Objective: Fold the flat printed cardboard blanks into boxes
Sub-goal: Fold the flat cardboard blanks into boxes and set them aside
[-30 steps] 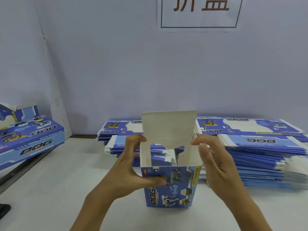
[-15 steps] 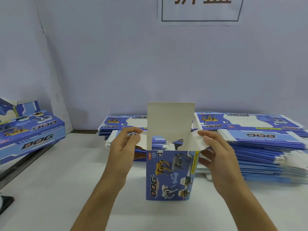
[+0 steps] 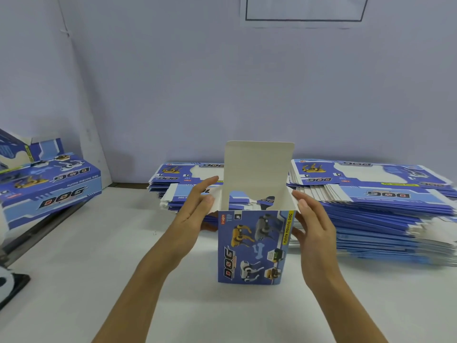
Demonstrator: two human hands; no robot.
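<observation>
We see a white table (image 3: 74, 280) set against a pale lilac wall (image 3: 173, 82). Near its middle stands a blue printed box (image 3: 254, 246), upright, its top lid flap (image 3: 258, 172) raised and showing plain white inside. The left hand (image 3: 195, 211) rests at the box's left side flap (image 3: 214, 199), the fingers fairly straight; the right hand (image 3: 312, 226) does likewise at the right side flap (image 3: 294, 198), thumb against the box's side. Whether either hand pinches its flap we cannot quite tell. Behind lie stacks of flat blanks (image 3: 371, 201); finished boxes (image 3: 49, 186) sit far left.
</observation>
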